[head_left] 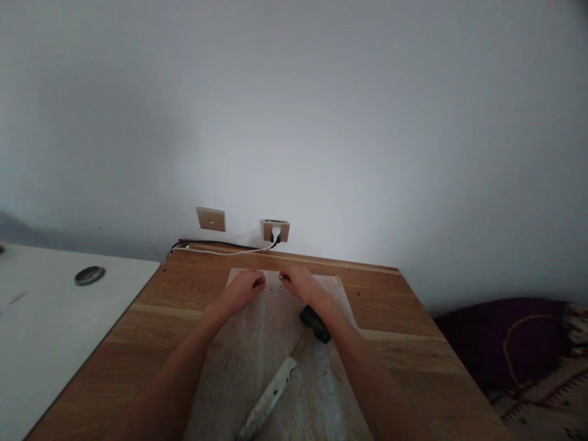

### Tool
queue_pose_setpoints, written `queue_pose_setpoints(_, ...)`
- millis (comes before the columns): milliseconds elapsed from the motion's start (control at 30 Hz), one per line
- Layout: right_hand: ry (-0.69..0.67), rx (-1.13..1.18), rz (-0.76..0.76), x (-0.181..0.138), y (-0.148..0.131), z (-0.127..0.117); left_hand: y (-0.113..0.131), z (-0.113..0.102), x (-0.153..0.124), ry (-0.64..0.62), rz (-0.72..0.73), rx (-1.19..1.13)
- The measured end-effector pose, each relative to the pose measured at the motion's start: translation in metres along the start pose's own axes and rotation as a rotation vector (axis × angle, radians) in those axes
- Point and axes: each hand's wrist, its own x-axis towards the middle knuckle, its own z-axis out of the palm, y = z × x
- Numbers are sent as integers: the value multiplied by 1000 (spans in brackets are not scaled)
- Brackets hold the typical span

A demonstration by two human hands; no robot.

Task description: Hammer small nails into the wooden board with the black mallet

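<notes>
My left hand (245, 286) rests near the far end of a worn, pale wooden board (248, 349), its fingers curled together. Opposite it, a short gap away, my right hand (301, 283) has its thumb and fingers pinched close over the board. A small dark spot shows at the right fingertips, too small to name. Whether the left fingers hold anything is hidden. Between my forearms a hammer (271, 395) lies slantwise on the board, its black head beside my right forearm and its whitish-wrapped handle pointing toward me. Tiny marks dot the board between the hands.
The board lies on a brown wooden table (395, 361) against a pale wall. A white plug (275, 233) sits in a wall socket, its cables running left along the table's back edge. A round dark dish (90, 275) stands on a white surface at left. Purple fabric (505, 337) lies at right.
</notes>
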Motion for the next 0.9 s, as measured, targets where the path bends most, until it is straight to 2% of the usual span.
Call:
queue_pose_setpoints(133,3,-3,-1,-1,0,-4,-3,18,0,-40,-3,12)
queue_pose_setpoints(233,-49,1,-5,-3,-4,5,-1,13,2,17,-25,-107)
queue_pose_setpoints(300,-64,2,-5,-4,-6,8,3,4,3,99,-94,-358)
queue_pose_setpoints(433,-12,4,-20,-5,-5,-3,10,-11,4,359,-317,-1146)
queue_pose_setpoints(500,28,3,-26,-5,-4,-12,12,-12,4,363,-445,-1436)
queue_pose_setpoints(567,48,2,-30,-6,-4,-15,12,-9,5,279,-553,-1555)
queue_pose_setpoints(633,27,-1,-31,-6,-4,-9,10,-3,6,217,-581,-1481)
queue_pose_setpoints(733,-32,-17,-17,-4,-6,7,7,7,9,165,-528,-1124)
queue_pose_setpoints(800,-44,-26,-13,-3,-6,13,7,12,12,107,-426,-829)
queue_pose_setpoints(900,-15,-29,-26,-2,-4,5,9,19,13,14,-189,-337)
